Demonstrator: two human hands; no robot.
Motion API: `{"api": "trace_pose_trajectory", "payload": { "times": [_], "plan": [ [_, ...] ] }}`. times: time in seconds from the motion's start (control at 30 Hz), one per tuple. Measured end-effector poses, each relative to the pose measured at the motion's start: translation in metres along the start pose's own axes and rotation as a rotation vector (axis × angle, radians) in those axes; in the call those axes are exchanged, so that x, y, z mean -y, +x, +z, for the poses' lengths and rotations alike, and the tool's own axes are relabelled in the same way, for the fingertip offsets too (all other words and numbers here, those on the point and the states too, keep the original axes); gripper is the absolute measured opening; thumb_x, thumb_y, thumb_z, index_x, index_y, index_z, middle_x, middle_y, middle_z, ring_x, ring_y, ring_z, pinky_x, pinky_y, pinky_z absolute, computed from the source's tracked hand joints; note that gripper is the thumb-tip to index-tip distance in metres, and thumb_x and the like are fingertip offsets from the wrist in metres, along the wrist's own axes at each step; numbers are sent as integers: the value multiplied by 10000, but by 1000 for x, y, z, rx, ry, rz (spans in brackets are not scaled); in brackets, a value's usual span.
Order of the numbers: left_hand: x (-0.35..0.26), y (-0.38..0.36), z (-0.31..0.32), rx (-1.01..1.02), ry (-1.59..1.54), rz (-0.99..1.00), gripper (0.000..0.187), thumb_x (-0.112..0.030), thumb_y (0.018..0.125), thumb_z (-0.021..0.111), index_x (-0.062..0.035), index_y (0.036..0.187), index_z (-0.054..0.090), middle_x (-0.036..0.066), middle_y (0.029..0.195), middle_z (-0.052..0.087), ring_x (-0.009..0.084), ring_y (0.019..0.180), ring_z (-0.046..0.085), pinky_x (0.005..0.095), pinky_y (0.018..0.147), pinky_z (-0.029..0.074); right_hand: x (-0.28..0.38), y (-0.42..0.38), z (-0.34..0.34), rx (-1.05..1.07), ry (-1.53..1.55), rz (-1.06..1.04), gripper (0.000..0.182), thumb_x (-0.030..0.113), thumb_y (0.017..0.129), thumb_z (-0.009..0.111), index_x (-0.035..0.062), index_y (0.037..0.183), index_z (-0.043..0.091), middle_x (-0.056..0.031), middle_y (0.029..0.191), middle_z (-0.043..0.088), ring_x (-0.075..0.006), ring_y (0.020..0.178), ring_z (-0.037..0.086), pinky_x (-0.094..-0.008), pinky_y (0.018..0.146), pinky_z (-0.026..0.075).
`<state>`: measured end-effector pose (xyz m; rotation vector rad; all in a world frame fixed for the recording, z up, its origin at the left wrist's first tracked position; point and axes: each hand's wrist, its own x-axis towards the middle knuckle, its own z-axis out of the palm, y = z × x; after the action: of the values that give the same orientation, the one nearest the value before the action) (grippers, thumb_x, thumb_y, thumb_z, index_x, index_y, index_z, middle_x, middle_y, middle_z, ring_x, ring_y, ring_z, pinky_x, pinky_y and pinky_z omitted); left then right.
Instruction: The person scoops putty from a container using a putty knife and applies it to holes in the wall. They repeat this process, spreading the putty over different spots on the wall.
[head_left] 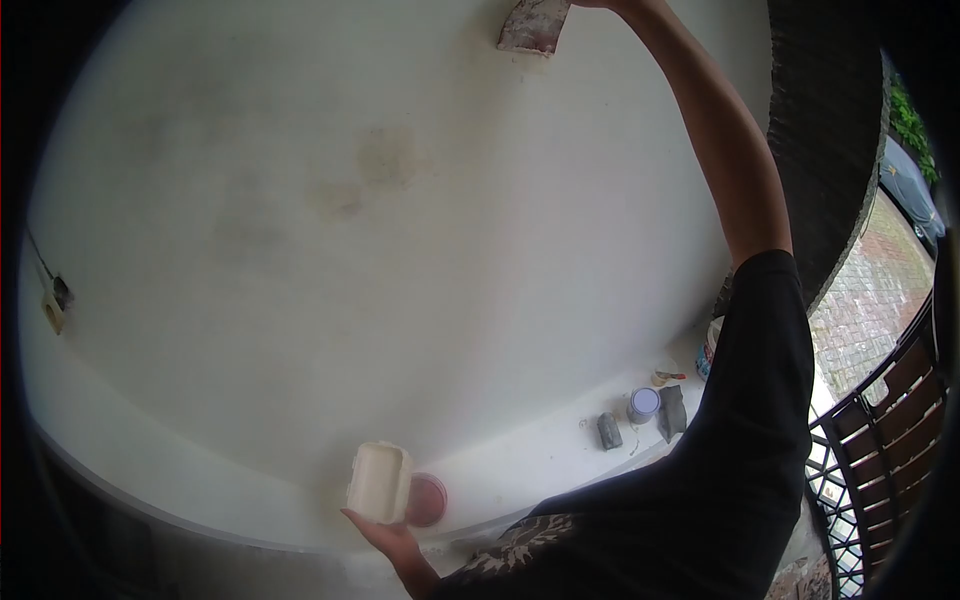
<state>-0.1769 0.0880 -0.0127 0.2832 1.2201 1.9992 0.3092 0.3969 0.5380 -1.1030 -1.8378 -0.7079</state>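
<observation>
My right hand (600,4) is raised to the top edge of the view, only partly showing, closed around a wide scraper (535,28). The scraper's blade is smeared and lies against the pale wall (450,250). Low in the view, my left hand (390,540) grips an off-white rectangular tray (379,482) from below, its hollow side facing me. Just right of the tray, partly behind it, is a reddish round container (429,500).
On the ledge at right stand a can with a lilac lid (645,404), a dark block (609,431), a grey crumpled piece (673,413) and a small cup (661,378). Wires poke from the wall by a yellowish fitting (53,313). A slatted metal-framed bench (890,430) is at far right.
</observation>
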Motion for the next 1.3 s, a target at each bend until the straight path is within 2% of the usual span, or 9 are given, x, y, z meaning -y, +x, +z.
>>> {"api": "trace_pose_trajectory", "payload": {
  "times": [0.17,0.43,0.5,0.57,0.63,0.77,1.03,1.17,1.3],
  "plan": [
    [-10,-16,6,-46,15,9,818,-774,830,418,-203,1412,350,44,1403,429,274,1189,470,411,688,456,7,-22,3,101,77,12,274,10,687,491,44,795,740,-173,773,697,-287,728,665,-385,645,528],
    [-30,-40,10,-76,81,-2,820,-774,832,412,-198,1413,350,31,1412,417,254,1197,449,435,744,425,34,-78,-30,-130,364,283,310,-80,680,462,1,818,728,-189,746,687,-267,703,657,-350,620,538],
    [-28,-35,7,-98,76,-9,821,-773,833,412,-196,1413,349,30,1416,413,255,1202,444,444,753,419,39,-99,-4,-538,298,-87,334,-115,724,458,2,885,727,-202,850,700,-282,767,679,-336,646,561],
    [-27,-34,6,-118,71,-19,821,-772,834,412,-194,1414,349,28,1419,409,256,1207,440,453,762,413,37,-123,26,-609,118,-184,511,-158,759,465,117,1120,700,-83,1111,687,-235,950,682,-331,806,550],
    [-28,-33,8,-83,105,-18,819,-773,833,409,-197,1413,351,27,1421,404,255,1217,432,456,767,405,40,-140,55,-628,-144,-215,499,-127,733,599,107,1169,661,-85,1161,659,-257,1105,617,-383,905,500],
    [-31,-30,17,-112,105,-49,814,-775,833,407,-203,1410,355,27,1420,404,255,1218,430,459,761,403,33,-163,113,-509,-258,-120,533,-81,695,677,83,1200,628,-84,1224,630,-245,1189,564,-406,971,447],
    [-31,-28,33,-143,99,-82,818,-776,823,429,-207,1406,358,39,1393,426,265,1191,452,456,718,424,44,-194,88,-373,-248,-114,491,-95,691,663,75,1151,657,-97,1194,651,-245,1157,590,-410,969,453],
    [-26,-23,33,-59,88,-58,818,-773,819,443,-206,1403,362,48,1381,435,268,1182,462,437,689,439,56,-181,56,-529,-77,-95,450,-158,726,567,48,1110,677,-149,1108,679,-296,1029,658,-382,893,536],
    [-24,-30,44,-104,87,-87,809,-773,821,438,-205,1393,375,43,1375,446,264,1168,477,415,656,447,52,-164,70,-674,64,106,426,-167,770,481,-15,1133,642,-219,1112,656,-343,954,672,-373,830,566]
  ]
}}
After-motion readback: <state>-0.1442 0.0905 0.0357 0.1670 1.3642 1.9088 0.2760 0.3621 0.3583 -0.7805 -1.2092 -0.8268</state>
